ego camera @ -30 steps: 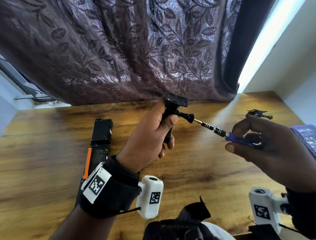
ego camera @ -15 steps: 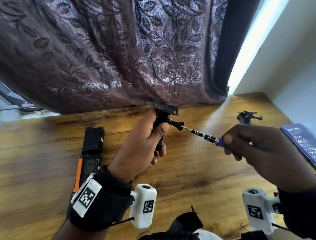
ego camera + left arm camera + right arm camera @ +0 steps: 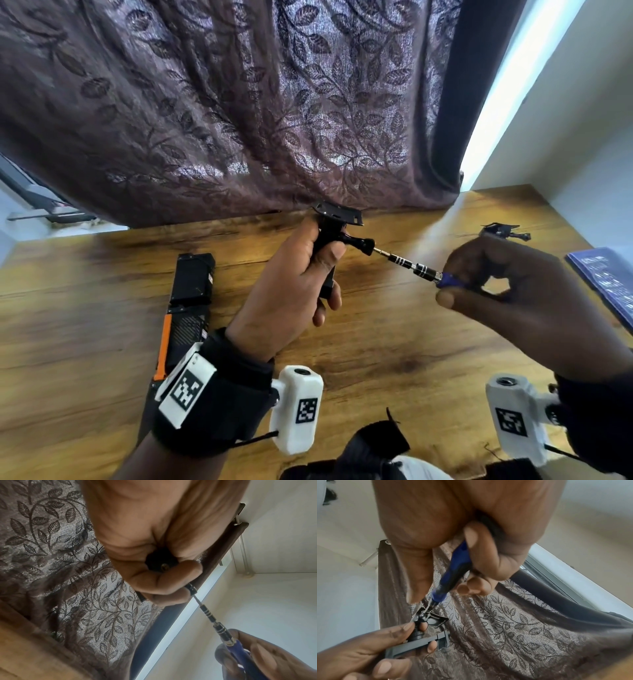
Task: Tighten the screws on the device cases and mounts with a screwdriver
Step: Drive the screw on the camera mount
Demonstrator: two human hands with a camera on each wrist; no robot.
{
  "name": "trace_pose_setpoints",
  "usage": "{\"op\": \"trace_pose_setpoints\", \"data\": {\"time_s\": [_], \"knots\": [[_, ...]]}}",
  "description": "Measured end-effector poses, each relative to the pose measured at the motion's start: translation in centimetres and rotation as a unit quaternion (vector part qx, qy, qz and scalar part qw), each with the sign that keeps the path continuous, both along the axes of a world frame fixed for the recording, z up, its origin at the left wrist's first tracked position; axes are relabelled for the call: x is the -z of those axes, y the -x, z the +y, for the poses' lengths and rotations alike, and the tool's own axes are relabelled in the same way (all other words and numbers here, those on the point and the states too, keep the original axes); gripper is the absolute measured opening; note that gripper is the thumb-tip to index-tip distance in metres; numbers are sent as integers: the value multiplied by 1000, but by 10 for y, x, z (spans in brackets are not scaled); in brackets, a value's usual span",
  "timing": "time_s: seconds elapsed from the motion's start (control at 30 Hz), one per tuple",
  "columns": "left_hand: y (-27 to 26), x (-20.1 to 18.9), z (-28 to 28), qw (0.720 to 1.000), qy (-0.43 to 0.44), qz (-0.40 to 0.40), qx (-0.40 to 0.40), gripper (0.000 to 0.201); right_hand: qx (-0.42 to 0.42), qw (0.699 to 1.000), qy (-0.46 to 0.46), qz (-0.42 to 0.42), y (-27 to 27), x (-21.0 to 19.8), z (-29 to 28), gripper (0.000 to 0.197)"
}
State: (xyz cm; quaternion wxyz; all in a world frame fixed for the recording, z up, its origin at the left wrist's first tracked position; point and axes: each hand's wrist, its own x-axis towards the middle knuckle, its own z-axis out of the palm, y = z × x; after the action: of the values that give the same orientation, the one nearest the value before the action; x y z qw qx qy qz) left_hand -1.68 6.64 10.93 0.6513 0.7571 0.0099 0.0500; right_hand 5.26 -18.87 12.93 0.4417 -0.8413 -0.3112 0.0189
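My left hand (image 3: 301, 274) grips a black camera mount (image 3: 334, 233) upright above the wooden table (image 3: 394, 335), thumb pressed near its thumbscrew (image 3: 361, 244). My right hand (image 3: 507, 284) pinches the blue handle of a precision screwdriver (image 3: 414, 269), whose bit tip sits in the end of the thumbscrew. In the left wrist view the left hand (image 3: 154, 563) curls round the mount (image 3: 160, 562) and the screwdriver (image 3: 221, 630) runs down to the right fingers. In the right wrist view the screwdriver (image 3: 452, 574) points down at the mount (image 3: 426, 620) in the left hand (image 3: 385, 646).
A black and orange device case (image 3: 188, 301) lies on the table to the left. A second small black mount (image 3: 503, 231) sits at the far right, next to a purple box (image 3: 606, 281). A patterned curtain (image 3: 239, 113) hangs behind the table.
The view has shifted a little. Both hands keep their hold, and the right fingers have shifted on the screwdriver handle with the bit staying in the thumbscrew.
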Motion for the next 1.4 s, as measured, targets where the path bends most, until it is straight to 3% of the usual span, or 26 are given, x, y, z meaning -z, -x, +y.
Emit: {"op": "trace_pose_setpoints", "data": {"time_s": [0.1, 0.23, 0.37, 0.5, 0.63, 0.8, 0.9, 1.07, 1.27, 1.4], "knots": [[-1, 1, 1, 1000, -1, 5, -7, 20, 11, 999, 44, -19, 0, 1, 0, 36], [-1, 2, 1, 1000, -8, 6, -5, 24, 13, 1000, 2, 5, 1, 2, -2, 23], [-1, 4, 0, 1000, 5, 1, -12, 19, -2, 1000, 21, 5, 3, -2, 1, 25], [-1, 6, 1, 1000, 17, 2, -19, 16, 17, 996, 88, -17, 2, 0, 2, 41], [0, 3, 1, 1000, -8, -1, -14, 20, 17, 999, 35, -6, 3, -1, 2, 14], [0, 3, 0, 1000, -1, 1, -18, 18, -8, 1000, 28, 5, 2, -3, 4, 17], [-1, 4, -1, 1000, 10, -1, -26, 19, 15, 997, 66, -22, 0, 0, 4, 34], [-1, 7, 2, 1000, 10, 2, -20, 9, 13, 1000, 2, 7, 1, -1, 5, 15], [-1, 5, 0, 999, 21, -10, -36, 8, 26, 1000, -6, 5, 4, -4, 10, 21], [-3, 5, 1, 999, 31, -6, -41, 8, 43, 997, 55, -35, 3, 0, 8, 41]]}}
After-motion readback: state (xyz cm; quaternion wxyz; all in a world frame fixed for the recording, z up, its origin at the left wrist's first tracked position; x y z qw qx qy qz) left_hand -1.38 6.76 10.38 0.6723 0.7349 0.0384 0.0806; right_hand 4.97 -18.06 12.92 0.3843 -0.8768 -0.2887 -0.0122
